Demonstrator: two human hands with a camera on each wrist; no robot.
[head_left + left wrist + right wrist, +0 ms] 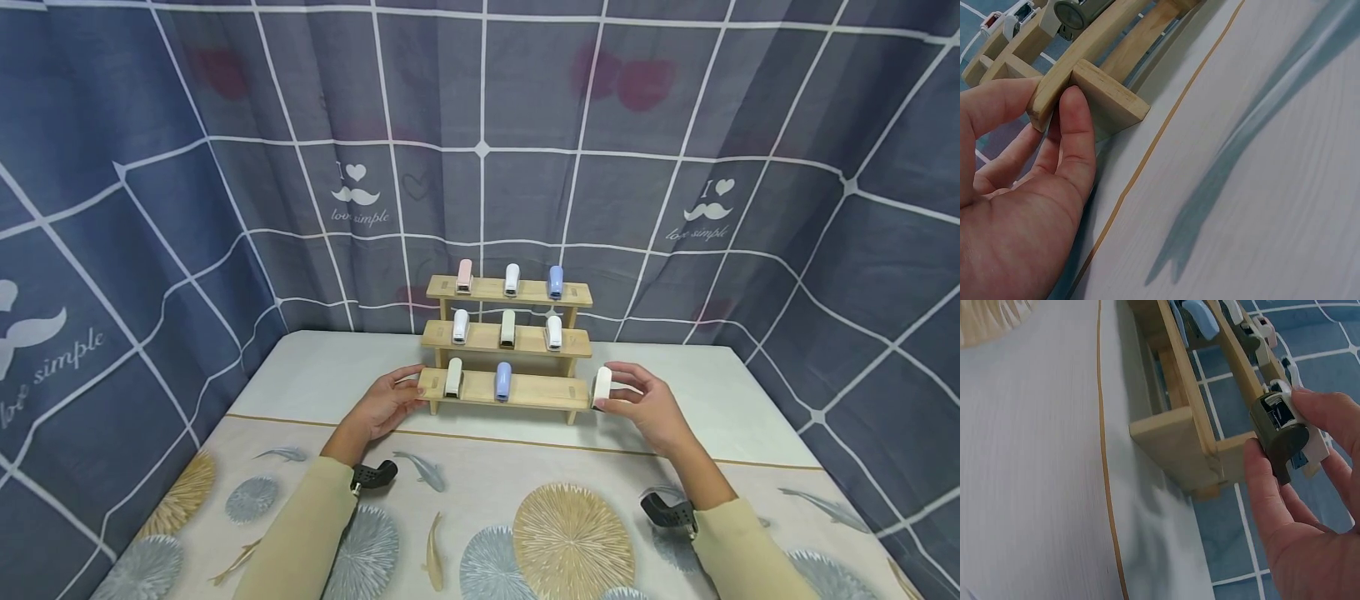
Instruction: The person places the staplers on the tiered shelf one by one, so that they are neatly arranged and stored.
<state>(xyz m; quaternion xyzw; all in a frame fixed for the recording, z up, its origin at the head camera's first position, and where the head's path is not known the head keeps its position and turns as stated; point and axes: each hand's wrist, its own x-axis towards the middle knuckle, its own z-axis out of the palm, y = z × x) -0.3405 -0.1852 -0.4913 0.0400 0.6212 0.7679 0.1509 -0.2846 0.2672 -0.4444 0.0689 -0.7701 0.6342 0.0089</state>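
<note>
A three-step wooden display stand point(540, 392) bears several mini staplers in pink, white, blue and pale green. My left hand point(387, 406) pinches the left end of its lowest plank point(1063, 81), thumb and fingers on opposite faces. Just off that plank's right end, my right hand point(647, 407) holds a mini stapler point(1282, 428) with a white top and a dark grey-green body between thumb and fingers. On the bottom step sit a pale stapler point(453, 377) at the left and a blue stapler point(503, 381) near the middle.
The middle step carries two white staplers point(461, 327) around a green stapler point(507, 329). On top are pink point(465, 276), white point(512, 280) and blue point(555, 282) ones. A dark checked curtain point(480, 192) hangs behind; a patterned cloth point(420, 533) covers the table's front.
</note>
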